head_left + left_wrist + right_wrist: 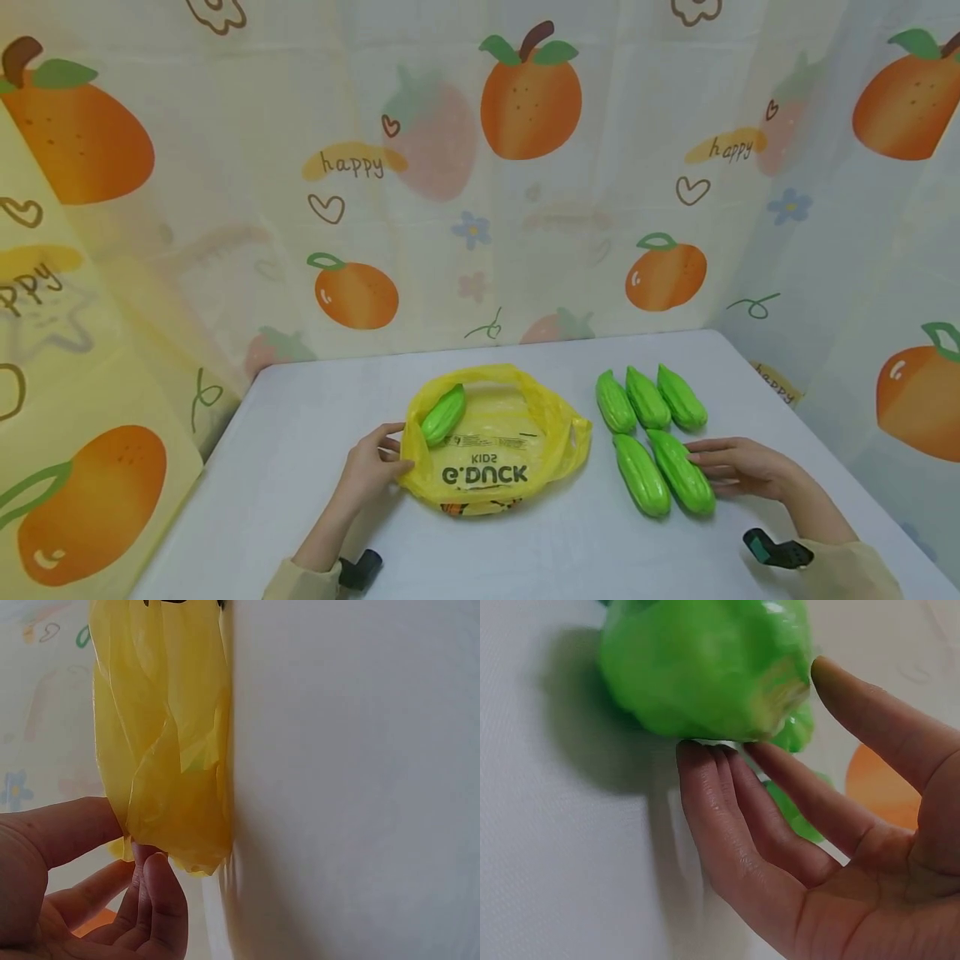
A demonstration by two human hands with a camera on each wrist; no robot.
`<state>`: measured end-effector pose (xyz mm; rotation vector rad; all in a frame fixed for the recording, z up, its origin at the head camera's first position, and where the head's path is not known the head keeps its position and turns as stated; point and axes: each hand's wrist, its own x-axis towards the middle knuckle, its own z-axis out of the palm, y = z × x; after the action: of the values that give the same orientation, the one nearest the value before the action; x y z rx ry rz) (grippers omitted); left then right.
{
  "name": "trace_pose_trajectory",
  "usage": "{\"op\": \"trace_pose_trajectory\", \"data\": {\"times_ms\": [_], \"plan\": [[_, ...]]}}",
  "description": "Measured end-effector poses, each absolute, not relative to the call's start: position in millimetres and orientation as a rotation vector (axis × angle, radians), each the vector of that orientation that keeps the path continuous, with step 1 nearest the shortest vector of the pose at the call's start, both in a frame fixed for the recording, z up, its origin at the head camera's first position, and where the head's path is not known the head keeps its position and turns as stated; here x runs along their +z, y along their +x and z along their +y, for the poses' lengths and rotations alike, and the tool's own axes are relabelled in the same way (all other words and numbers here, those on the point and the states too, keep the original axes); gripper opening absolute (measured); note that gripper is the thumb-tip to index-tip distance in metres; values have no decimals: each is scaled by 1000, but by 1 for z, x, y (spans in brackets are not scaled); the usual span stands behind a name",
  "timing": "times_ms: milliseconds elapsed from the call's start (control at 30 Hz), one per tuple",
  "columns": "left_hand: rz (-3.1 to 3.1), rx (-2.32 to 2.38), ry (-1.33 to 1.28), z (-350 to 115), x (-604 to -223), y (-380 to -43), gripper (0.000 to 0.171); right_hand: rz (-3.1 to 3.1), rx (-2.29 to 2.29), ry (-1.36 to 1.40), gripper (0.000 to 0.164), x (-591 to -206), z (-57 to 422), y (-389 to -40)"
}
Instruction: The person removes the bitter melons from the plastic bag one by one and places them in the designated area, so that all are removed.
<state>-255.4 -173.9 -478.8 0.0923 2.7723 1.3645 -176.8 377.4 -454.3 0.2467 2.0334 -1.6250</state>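
Note:
A yellow plastic bag [491, 492] with upside-down printing lies on the table, its mouth spread wide. Inside, at its left, is one glossy ribbed green gourd [444, 414]. My left hand [371, 462] pinches the bag's left rim between thumb and fingers; the left wrist view shows the thin film [161, 750] at the fingertips. Several similar gourds lie in two rows to the right of the bag. At the front-right gourd [681, 473], my right hand [753, 468] has its fingertips at the side. In the right wrist view the thumb stands apart from that gourd [697, 667].
The white table [300, 417] reaches back to a fabric curtain [555, 250] printed with oranges and words. Beside the front-right gourd lies another gourd [642, 477], with the back row [647, 398] behind. Black wrist devices [777, 550] sit at both sleeves.

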Motion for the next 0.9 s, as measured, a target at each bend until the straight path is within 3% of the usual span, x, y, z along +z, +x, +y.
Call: {"op": "trace_pose_trajectory", "data": {"times_ms": [567, 900], "plan": [[2766, 1368, 91, -174, -477, -253, 59, 2091, -1593, 207, 60, -449, 379, -170], [2763, 1379, 92, -174, -474, -251, 59, 2296, -1545, 187, 69, -421, 376, -171]]}}
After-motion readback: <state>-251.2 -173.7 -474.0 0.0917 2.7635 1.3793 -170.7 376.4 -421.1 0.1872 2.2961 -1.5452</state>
